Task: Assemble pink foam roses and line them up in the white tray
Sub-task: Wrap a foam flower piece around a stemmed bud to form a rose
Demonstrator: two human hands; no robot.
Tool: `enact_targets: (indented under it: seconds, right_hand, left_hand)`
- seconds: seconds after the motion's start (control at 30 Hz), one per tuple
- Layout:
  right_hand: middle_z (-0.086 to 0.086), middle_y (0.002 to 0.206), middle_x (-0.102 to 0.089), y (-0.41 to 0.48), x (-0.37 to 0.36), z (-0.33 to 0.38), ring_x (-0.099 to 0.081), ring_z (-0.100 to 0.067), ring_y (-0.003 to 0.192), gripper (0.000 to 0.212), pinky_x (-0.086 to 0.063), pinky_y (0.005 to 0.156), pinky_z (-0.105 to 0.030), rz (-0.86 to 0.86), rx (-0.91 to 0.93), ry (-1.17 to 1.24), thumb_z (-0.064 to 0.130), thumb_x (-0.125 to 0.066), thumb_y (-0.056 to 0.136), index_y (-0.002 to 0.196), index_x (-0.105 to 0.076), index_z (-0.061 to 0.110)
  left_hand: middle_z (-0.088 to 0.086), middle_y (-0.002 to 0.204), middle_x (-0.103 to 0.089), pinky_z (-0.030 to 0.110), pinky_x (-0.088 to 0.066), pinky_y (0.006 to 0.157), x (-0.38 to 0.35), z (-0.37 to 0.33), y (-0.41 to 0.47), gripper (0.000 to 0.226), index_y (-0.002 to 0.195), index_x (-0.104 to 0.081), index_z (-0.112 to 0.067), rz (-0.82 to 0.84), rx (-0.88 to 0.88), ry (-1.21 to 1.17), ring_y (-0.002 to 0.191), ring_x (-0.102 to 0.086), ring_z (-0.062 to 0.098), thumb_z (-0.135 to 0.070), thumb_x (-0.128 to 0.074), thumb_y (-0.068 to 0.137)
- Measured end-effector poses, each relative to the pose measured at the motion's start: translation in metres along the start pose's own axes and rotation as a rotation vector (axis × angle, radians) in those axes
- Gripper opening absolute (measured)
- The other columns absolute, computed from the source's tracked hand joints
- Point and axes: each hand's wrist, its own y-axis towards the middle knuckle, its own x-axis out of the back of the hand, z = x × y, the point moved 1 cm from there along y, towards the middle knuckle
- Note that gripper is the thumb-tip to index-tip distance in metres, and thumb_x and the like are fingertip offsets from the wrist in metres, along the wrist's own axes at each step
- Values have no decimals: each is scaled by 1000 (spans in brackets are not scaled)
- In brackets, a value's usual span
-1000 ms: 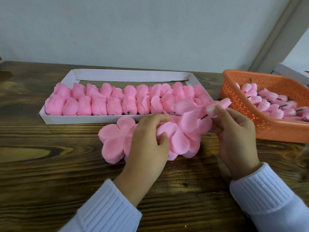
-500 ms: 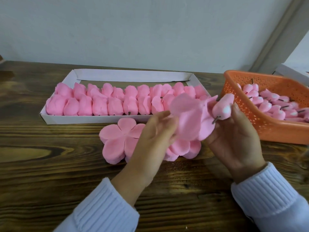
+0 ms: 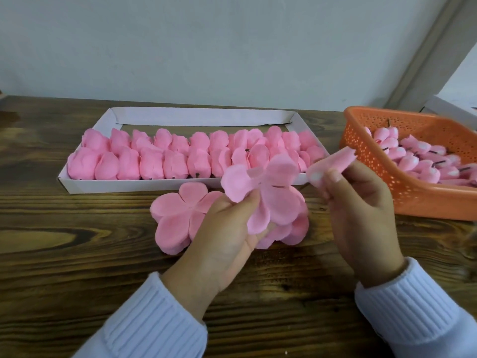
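Note:
My left hand (image 3: 227, 236) pinches a flat pink foam petal sheet (image 3: 265, 195), lifted off the table in front of the white tray (image 3: 129, 186). My right hand (image 3: 361, 210) grips a pink rose bud (image 3: 333, 161) just right of the sheet, a small gap between them. Two stacks of flat petal sheets lie on the table below: one stack (image 3: 178, 218) in plain view, the other (image 3: 294, 228) partly hidden by the lifted sheet. Two rows of finished pink roses (image 3: 175, 156) fill the tray's near part.
An orange perforated basket (image 3: 413, 192) at the right holds several pink buds (image 3: 418, 164) with dark stems. A white box edge (image 3: 449, 109) shows behind it. The dark wooden table (image 3: 77, 267) runs to a pale wall at the back.
My left hand has lifted one petal sheet off the stack and turned it up. My right hand has moved the bud up and to the right, away from the sheet.

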Motion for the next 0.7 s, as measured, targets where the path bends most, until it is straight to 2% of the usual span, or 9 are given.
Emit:
enact_targets:
  seconds: [0.07,0.1,0.2,0.23,0.33,0.4,0.53,0.7]
  right_hand:
    - [9,75,-63,0,-2,3,-53,-5,66,22,-45,63,-20,10,-3,69,42,-73,80,89,-71,22]
    - [10,77,-64,-1,-3,3,-55,-4,66,19,-46,62,-19,21,4,56,37,-73,80,91,-71,21]
    - [9,86,-68,-3,-7,3,-64,-8,77,12,-50,67,-20,54,60,-117,22,-66,83,94,-68,16]
    - [8,88,-69,-4,-7,2,-65,-10,79,11,-51,68,-23,68,67,-182,20,-67,84,94,-67,16]
    - [1,90,-71,-5,-7,1,-67,-16,83,14,-55,71,-35,92,56,-348,18,-72,83,94,-69,10]
    - [4,89,-71,-6,-7,1,-67,-16,82,19,-55,71,-33,88,58,-420,26,-71,83,95,-69,11]
    - [10,86,-71,-8,-10,4,-66,-11,80,25,-52,69,-25,52,92,-505,36,-67,83,95,-70,14]
    - [8,89,-71,-10,-13,8,-66,-14,84,24,-53,72,-38,1,154,-613,34,-70,83,96,-71,13]
  left_hand:
    - [13,111,-68,46,-56,86,0,2,0,23,111,-64,-9,47,32,-20,100,-65,23,-6,-44,99]
    - [12,111,-69,48,-54,89,-1,3,-1,25,110,-63,-10,84,41,-21,102,-65,22,-4,-42,99]
    - [8,99,-72,29,-57,72,-1,5,-1,27,113,-61,-5,160,55,-31,87,-70,16,1,-38,100]
    - [8,99,-72,27,-56,71,0,5,-1,28,115,-59,-3,172,57,-46,87,-70,15,3,-37,99]
    - [13,114,-69,31,-56,81,0,4,-2,33,124,-55,-2,224,65,-96,105,-67,21,3,-34,99]
    - [16,119,-67,31,-56,84,-1,2,-3,33,124,-56,-2,255,70,-101,112,-64,24,1,-35,99]
    - [17,123,-64,34,-55,89,-1,4,-3,33,124,-57,-3,226,38,-7,115,-62,26,0,-34,101]
    - [15,123,-65,36,-54,92,-3,5,-4,32,123,-59,-6,215,-2,105,114,-63,27,-2,-34,102]
